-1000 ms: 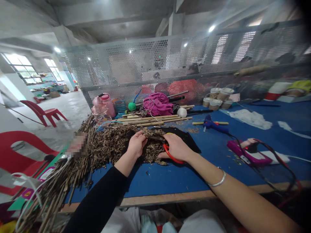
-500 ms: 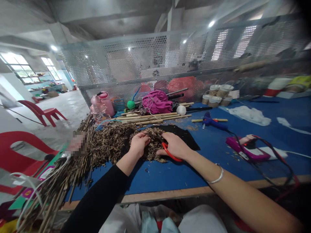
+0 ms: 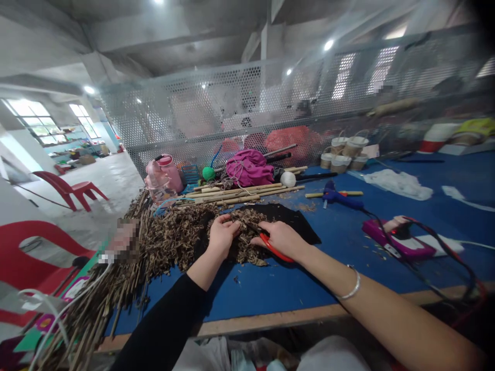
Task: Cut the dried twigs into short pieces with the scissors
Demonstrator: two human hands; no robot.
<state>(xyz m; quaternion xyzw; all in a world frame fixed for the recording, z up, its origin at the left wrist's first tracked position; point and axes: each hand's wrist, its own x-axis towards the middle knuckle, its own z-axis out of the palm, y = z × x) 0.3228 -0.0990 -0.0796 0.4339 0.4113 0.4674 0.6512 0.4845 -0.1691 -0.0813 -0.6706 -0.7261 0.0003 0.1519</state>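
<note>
Red-handled scissors [image 3: 275, 248] are gripped in my right hand [image 3: 284, 238], their blades pointing left into a clump of dried brown leaves [image 3: 247, 246]. My left hand [image 3: 222, 234] pinches at the left side of this clump, thumb against fingers; what lies between the fingertips is too small to make out, though it looks like dried plant. Beneath the clump, black cloth [image 3: 296, 219] lies on the blue tabletop [image 3: 255, 293]. A larger heap of dried leafy stalks [image 3: 170, 234] spreads to the left of my left hand.
Bamboo sticks [image 3: 232, 193] lie behind the clump, near a purple cloth bundle [image 3: 250, 167] and a white ball [image 3: 288, 179]. To the right are a blue glue gun [image 3: 342, 197], a purple power strip [image 3: 398, 242] with cables, and small pots [image 3: 350, 149]. A perforated metal screen [image 3: 216, 113] stands behind.
The scissors have tilted slightly, with my right hand a little lower and to the right. My left hand stays at the clump. The whole view has shifted slightly.
</note>
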